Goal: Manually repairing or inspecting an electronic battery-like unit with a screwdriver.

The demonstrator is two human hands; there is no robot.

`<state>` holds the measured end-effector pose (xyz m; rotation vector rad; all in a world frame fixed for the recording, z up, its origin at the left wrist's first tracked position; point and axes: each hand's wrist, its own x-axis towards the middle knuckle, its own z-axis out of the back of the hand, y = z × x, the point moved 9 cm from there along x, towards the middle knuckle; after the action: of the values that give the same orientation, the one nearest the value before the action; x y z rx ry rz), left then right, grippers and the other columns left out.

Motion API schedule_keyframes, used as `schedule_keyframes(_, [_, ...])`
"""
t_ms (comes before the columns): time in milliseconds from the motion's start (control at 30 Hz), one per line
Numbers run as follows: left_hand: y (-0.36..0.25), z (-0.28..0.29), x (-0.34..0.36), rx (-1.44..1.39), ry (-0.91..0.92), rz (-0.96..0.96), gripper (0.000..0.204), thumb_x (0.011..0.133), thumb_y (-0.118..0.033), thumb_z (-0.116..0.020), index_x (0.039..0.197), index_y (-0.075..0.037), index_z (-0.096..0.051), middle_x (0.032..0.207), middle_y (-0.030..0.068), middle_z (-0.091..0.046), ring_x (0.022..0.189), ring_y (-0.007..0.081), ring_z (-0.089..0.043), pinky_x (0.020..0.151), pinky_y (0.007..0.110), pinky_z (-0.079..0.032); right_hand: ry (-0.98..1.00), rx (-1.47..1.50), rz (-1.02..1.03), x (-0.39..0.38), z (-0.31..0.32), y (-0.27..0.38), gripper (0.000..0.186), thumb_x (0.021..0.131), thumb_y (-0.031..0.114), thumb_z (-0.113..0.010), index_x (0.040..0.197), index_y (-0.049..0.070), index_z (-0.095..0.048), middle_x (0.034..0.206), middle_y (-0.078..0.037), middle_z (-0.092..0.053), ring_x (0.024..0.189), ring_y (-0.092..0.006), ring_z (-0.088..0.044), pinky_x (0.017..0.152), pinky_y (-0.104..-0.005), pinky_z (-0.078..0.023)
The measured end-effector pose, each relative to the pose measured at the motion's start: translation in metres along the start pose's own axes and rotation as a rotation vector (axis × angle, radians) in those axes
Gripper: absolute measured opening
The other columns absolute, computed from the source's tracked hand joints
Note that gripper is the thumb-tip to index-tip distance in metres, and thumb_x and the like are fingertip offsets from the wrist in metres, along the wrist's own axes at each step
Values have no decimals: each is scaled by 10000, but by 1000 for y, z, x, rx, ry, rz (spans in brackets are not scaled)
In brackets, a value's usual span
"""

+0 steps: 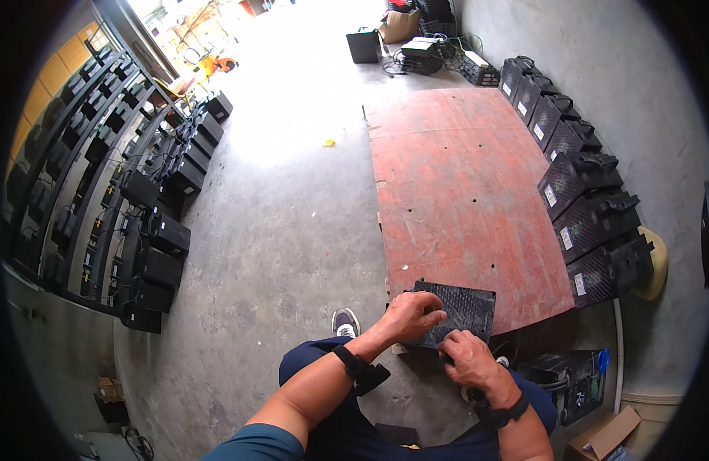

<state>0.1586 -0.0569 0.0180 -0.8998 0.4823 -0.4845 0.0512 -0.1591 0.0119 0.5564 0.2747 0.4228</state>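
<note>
In front of me a black box with a textured top face [466, 303] sits at the near edge of a red board. My left hand [416, 316] is over its left part, fingers curled together; whatever they pinch, if anything, is too small to make out. Against the box's near edge is my right hand [471, 358], its fingers closed around a small dark thing that the hand mostly hides. Both wrists wear black straps, the left one with a small black device [367, 376].
The red board [462, 184] lies on the concrete floor. Several black boxes with handles [581, 223] line the right wall. At left stands a rack of black units [101, 169]. A black crate [573, 380] and an open cardboard box [604, 442] are near my right knee.
</note>
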Motion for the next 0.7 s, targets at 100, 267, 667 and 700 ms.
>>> schedule_keyframes(100, [3,1,-1,-16,6,20,316,898,-272,-751,1084,-18,-731,1000,178,-757,947,310,-742,820,392,-576,-38,81,-81,-2,15,3,361,781,259,-804,1037,58,-648,1083,-150,-628,1054,-348,-620,904,-449,-528])
schedule_keyframes(267, [1,1,-1,-11,12,18,320,897,-273,-751,1089,-17,-732,1008,178,-758,954,311,-742,824,389,-576,53,60,-224,-2,8,-8,395,785,251,-798,1100,60,-656,1097,-152,-627,1057,-347,-618,935,-452,-518])
schedule_keyframes(667, [1,1,-1,-10,19,35,323,903,-280,-745,1094,-20,-734,1015,177,-759,961,308,-742,827,387,-576,20,107,-171,-2,11,-2,393,750,185,-799,1105,88,-661,1069,-134,-617,1066,-342,-611,931,-460,-520])
schedule_keyframes(700, [1,0,0,-7,19,29,322,904,-280,-743,1096,-21,-734,1014,176,-759,960,307,-743,826,387,-576,25,112,-161,-2,9,-3,399,750,189,-801,1111,88,-663,1069,-136,-617,1066,-345,-610,928,-459,-520])
